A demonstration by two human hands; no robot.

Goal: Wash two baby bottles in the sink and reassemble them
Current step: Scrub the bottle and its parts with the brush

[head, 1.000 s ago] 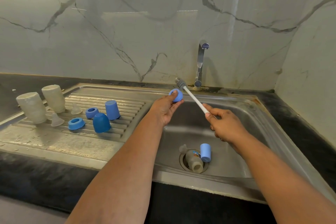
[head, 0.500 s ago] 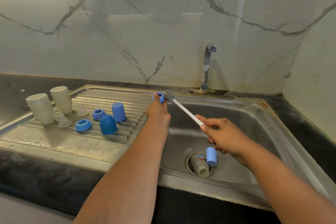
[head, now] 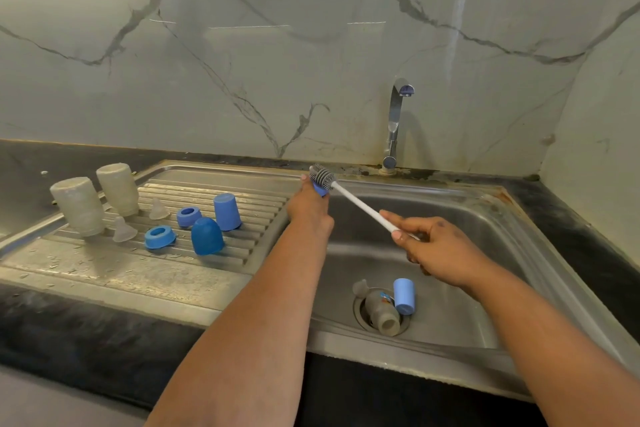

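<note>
Stainless steel is forming the sink (head: 485,218) and its ribbed drainboard (head: 104,270), which is lying to the left of the basin. A small blue bottle part (head: 320,190) is being gripped in the left hand (head: 308,206) at the far left edge of the basin, and most of it is being hidden by the fingers. The grey bristled head of a bottle brush (head: 322,176) is being pressed against that blue part, while the white handle is being pinched at its near end by the curled fingers of the right hand (head: 440,250) above the basin. A clear bottle (head: 382,314) is lying on its side over the drain, with a blue cap (head: 404,295) resting against it and a clear teat (head: 361,288) just to its left. On the drainboard, two frosted bottles (head: 78,204) are being kept upside down at the far left, two clear teats (head: 124,229) are standing beside them, and two blue rings (head: 159,236) and two blue caps (head: 206,236) are standing to the right of those. A tap (head: 394,121) is rising from the far rim of the sink
</note>
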